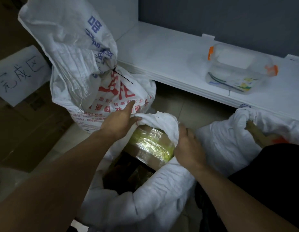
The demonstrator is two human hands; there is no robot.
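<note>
Head view: I have the open sack [153,198] on the floor in the near middle, its white woven cloth rolled down in a thick collar. A taped box [150,143] stands up out of its mouth, shiny with clear film.

My left hand [119,121] pinches the far-left fold of the collar, forefinger sticking out straight. My right hand [187,146] curls over the collar on the box's right side; I cannot see its thumb.

I judge the cloth soft and floppy but tough, so a bunched fistful of rim is the place to hold. The box looks stiff and weighty, and its film slippery, so I would not hold it there.

Far left stands a tied sack [88,77]. To the right, another person's hand [256,131] holds a second sack [220,139].
</note>
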